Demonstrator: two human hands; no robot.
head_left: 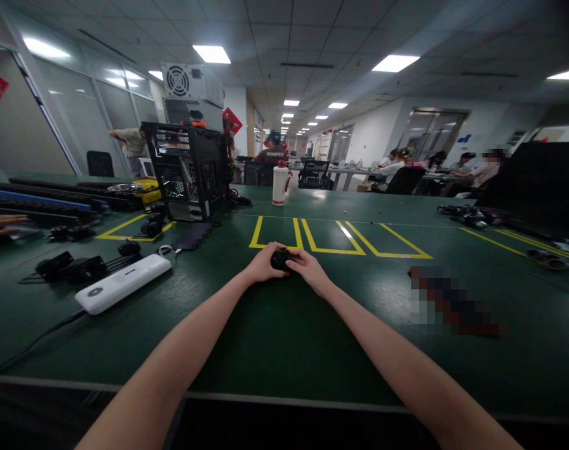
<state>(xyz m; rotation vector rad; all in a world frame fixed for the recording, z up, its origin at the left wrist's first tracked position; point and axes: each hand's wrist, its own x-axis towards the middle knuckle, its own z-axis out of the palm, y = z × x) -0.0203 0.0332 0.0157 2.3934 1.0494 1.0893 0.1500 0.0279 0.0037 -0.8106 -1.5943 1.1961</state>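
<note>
Both my hands meet around a small dark round object [279, 259], just in front of the yellow tape marks on the green table [265, 350]. Its exact kind is too small and dark to make out. From the left, my left hand [262, 264] curls its fingers and thumb about it. My right hand [308, 267] closes on the other side, with its thumb and fingers against the object's right edge. Fingers cover much of its outline. Whether it rests on the tabletop or is held slightly above it, I cannot tell.
A white power strip [125, 284] with black adapters [71, 267] lies left. Behind stand an open black computer case [190, 172] and a white bottle [279, 184]. A blurred dark flat item [455, 303] lies right. Another person's hand [3, 226] is at far left.
</note>
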